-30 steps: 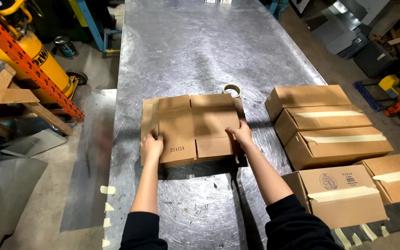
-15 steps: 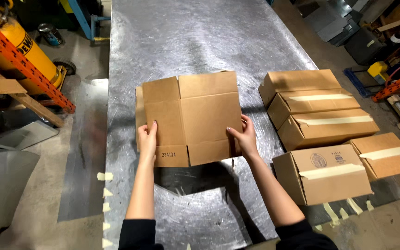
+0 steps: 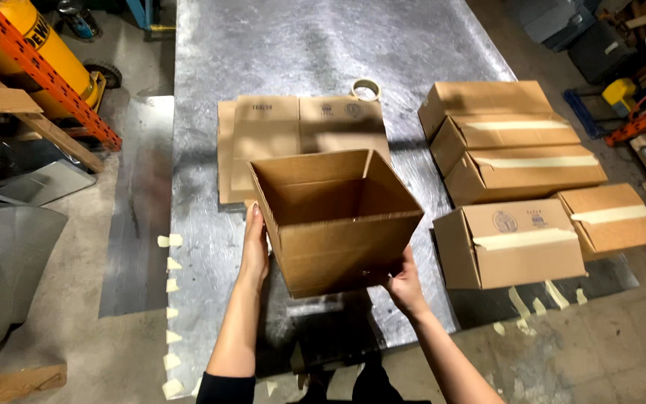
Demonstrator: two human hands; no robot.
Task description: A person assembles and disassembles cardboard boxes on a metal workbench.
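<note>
Left hand (image 3: 254,247): your fingers lie flat on the open box (image 3: 336,221), its left wall.
Right hand (image 3: 405,283): clamped under the box's right corner; fingertips hidden.
Flat cardboard (image 3: 263,135): partly covered, toward the surface's (image 3: 300,45) left edge.

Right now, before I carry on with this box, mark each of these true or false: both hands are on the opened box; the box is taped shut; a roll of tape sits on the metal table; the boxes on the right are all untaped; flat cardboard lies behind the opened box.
1. Both hands hold the opened box. True: the left hand is on its left side, the right hand at its lower right corner.
2. The held box is taped shut. False: its top is open and the inside shows.
3. A tape roll sits on the metal table. True.
4. The boxes on the right are untaped. False: pale tape strips run across them.
5. Flat cardboard lies behind the held box. True.
</note>
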